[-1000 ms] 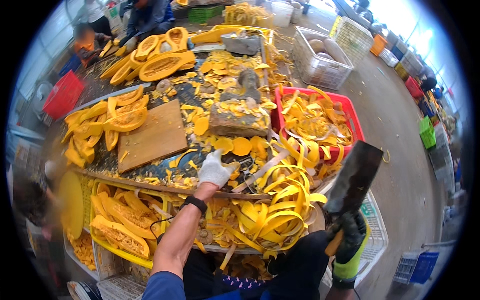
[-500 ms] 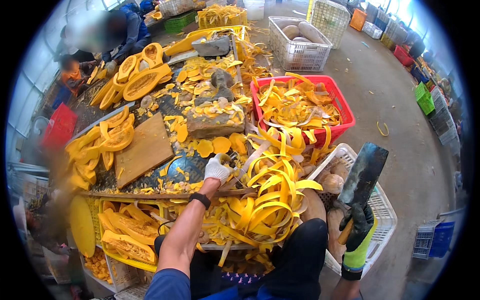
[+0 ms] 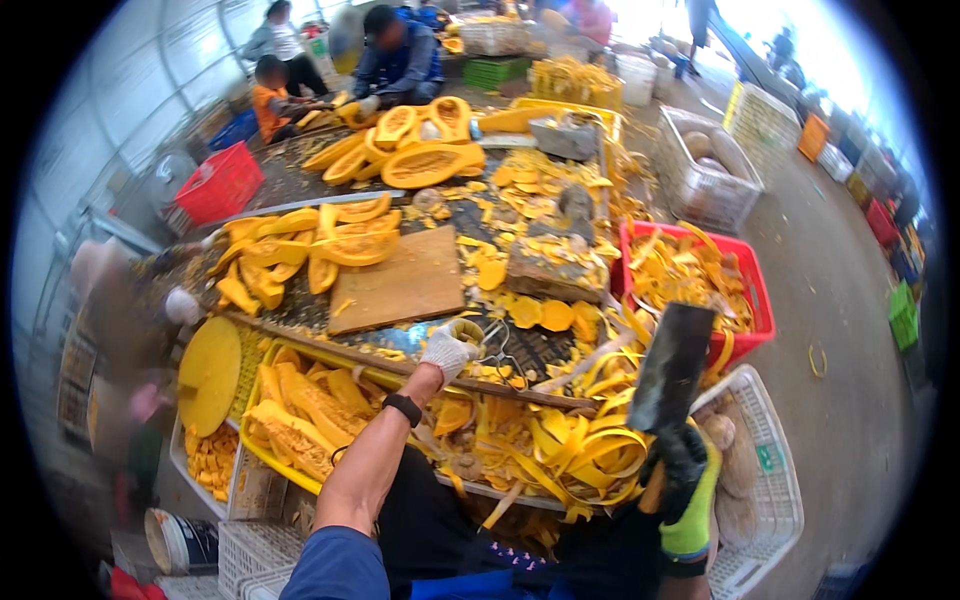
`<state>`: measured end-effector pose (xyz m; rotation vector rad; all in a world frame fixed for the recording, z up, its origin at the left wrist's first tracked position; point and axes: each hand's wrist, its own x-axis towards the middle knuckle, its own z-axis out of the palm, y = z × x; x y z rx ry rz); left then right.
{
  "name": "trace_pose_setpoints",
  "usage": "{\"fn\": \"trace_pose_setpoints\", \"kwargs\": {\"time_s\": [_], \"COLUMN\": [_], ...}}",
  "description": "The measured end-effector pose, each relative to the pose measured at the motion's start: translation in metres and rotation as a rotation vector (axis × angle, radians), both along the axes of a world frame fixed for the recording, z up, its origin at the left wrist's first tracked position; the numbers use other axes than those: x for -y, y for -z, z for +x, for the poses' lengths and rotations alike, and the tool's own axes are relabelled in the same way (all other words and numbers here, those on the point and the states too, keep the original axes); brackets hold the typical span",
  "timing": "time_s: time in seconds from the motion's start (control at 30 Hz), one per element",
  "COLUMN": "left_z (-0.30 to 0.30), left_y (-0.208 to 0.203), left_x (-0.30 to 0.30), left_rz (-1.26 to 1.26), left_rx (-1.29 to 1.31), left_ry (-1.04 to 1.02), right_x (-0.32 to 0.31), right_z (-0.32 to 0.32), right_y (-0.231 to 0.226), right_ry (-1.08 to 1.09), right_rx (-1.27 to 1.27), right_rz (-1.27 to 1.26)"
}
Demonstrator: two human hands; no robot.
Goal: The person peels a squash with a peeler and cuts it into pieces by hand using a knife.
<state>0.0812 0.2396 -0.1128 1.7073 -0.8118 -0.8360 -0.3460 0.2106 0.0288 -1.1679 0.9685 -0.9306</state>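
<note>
My left hand [image 3: 453, 347], in a white glove with a yellow palm, is closed at the table's near edge. Its fingers are round the end of a thin, wire-framed metal tool [image 3: 508, 356], whose exact kind I cannot make out. In my right hand [image 3: 680, 470], dark-gloved with a yellow-green cuff, is a cleaver [image 3: 672, 370] by its wooden handle, the broad dark blade pointing up. Long pumpkin peel strips [image 3: 590, 440] lie in a heap between the hands. A wooden board [image 3: 400, 280] rests beyond my left hand, beside cut pumpkin pieces [image 3: 345, 240].
A yellow crate [image 3: 250, 445] of pumpkin halves stands left of my legs. On the right are a white crate [image 3: 775, 440] with whole squashes and a red crate [image 3: 757, 285] full of peelings. A stone block [image 3: 550, 275] sits on the table. Other people work at far left.
The view has swung left, so the scene sits further right. My left hand now has the wire-framed tool showing plainly beside it. The cleaver has come inward, closer to the peel heap.
</note>
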Motion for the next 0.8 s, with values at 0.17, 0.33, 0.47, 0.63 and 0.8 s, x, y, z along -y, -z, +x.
{"fn": "trace_pose_setpoints", "kwargs": {"time_s": [0.17, 0.33, 0.47, 0.63, 0.8], "left_z": [0.055, 0.100, 0.125, 0.149, 0.162], "left_y": [-0.012, 0.040, 0.052, 0.053, 0.068], "left_x": [-0.062, -0.088, -0.097, -0.105, -0.103], "left_rz": [0.126, 0.063, 0.115, 0.000, -0.122], "left_rx": [0.118, -0.032, -0.142, -0.353, -0.419], "left_ry": [-0.119, -0.168, -0.300, -0.423, -0.556], "right_x": [-0.041, -0.061, -0.072, -0.084, -0.080], "right_z": [0.080, 0.133, 0.150, 0.156, 0.168], "right_y": [0.073, 0.152, 0.208, 0.217, 0.178], "right_ry": [-0.385, -0.985, -1.084, -0.590, -0.620], "right_rx": [-0.058, -0.370, -0.374, 0.015, -0.286], "right_rz": [0.390, -0.224, -0.626, 0.920, 0.632]}}
